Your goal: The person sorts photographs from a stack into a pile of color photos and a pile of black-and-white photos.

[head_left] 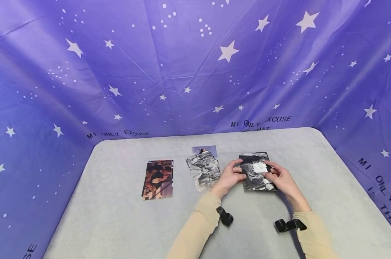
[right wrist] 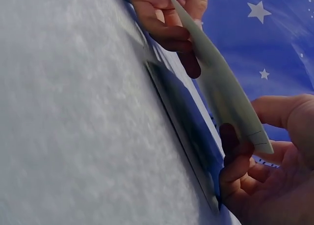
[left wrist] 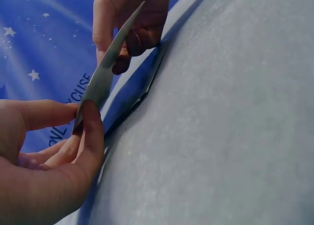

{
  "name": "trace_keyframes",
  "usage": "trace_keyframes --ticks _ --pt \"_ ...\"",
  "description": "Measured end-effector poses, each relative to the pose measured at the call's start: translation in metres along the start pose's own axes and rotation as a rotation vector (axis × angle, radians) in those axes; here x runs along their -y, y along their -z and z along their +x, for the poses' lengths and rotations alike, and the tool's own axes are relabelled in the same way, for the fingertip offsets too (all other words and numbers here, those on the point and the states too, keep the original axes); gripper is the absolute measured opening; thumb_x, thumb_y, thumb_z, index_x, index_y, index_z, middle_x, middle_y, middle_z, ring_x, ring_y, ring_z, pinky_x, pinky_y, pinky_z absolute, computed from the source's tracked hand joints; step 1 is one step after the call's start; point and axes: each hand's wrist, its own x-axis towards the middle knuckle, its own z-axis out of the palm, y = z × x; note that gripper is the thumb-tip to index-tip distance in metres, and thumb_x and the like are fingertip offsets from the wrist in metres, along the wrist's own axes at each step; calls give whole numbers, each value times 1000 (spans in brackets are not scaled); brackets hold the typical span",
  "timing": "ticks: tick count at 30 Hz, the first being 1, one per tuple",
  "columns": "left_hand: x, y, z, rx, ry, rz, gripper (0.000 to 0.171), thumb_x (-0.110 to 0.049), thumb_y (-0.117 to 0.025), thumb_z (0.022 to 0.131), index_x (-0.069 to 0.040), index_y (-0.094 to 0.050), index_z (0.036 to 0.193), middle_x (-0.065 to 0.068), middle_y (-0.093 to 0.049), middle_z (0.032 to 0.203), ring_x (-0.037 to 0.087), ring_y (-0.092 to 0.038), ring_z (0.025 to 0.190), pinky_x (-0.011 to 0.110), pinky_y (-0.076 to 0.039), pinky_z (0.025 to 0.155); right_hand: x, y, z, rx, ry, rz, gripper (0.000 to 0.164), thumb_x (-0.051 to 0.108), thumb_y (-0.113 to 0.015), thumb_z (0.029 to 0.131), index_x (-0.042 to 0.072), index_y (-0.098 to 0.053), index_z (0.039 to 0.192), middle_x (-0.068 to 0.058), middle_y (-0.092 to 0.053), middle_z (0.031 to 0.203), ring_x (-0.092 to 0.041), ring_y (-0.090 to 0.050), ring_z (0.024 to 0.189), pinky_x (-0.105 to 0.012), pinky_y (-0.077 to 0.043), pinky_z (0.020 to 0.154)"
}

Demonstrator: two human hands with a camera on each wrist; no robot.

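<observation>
Both hands hold one black-and-white photo print (head_left: 254,180) over the right side of the table. My left hand (head_left: 227,177) pinches its left edge between thumb and fingers. At the opposite edge my right hand (head_left: 282,181) pinches it the same way. Seen edge-on in the wrist views, the print (right wrist: 221,87) is slightly bowed, with a pale back. Just below it a flat photo pile (right wrist: 184,122) lies on the table, apart from the held print; the print covers most of it in the head view.
Left of the hands lies a fanned pile of grey photos (head_left: 203,171), a coloured one (head_left: 211,149) sticking out at its far end. Further left is a pile of reddish photos (head_left: 158,180). A purple star-patterned curtain (head_left: 182,72) surrounds the grey table (head_left: 117,223).
</observation>
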Motion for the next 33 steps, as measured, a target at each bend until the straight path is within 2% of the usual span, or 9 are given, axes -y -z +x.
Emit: trace_keyframes --ticks 5,12,17,21,27,33 --pt "2 -7 5 -13 -12 69 63 18 -61 80 -3 -48 138 6 -62 88 11 -58 71 27 -54 72 -3 4 1 -20 33 -68 55 3 -64 87 -13 -43 136 -6 -51 84 -5 -45 64 -21 -42 54" --pt "5 -12 8 -73 -85 242 59 13 -68 77 1 -52 133 5 -60 87 9 -60 70 21 -52 66 -5 8 5 -30 61 -114 53 0 -64 85 -16 -46 132 -3 -44 71 -4 -40 58 -21 -37 48" --pt "2 -13 7 -87 -109 334 58 12 -69 76 4 -54 131 5 -58 84 5 -55 61 18 -50 61 -6 8 7 -28 90 -222 52 -1 -64 83 -15 -48 130 -3 -43 66 -7 -38 55 -23 -35 46" --pt "0 -15 7 -88 -90 327 59 15 -67 75 6 -53 132 7 -58 84 7 -58 59 20 -53 59 -6 8 8 -42 112 -323 51 1 -64 82 -14 -51 129 -5 -45 67 -10 -39 55 -27 -36 49" --pt "-4 -16 6 -102 -60 293 55 17 -64 76 7 -54 130 5 -58 79 16 -63 60 24 -55 57 -7 7 9 -62 96 -403 51 5 -67 83 -11 -53 129 -12 -48 80 -21 -43 73 -34 -36 63" --pt "-8 -10 1 -124 -86 369 44 12 -63 77 7 -61 121 7 -66 71 16 -63 55 22 -53 54 -10 7 11 -63 83 -434 52 4 -66 82 -12 -51 130 -15 -46 83 -31 -44 85 -37 -35 70"
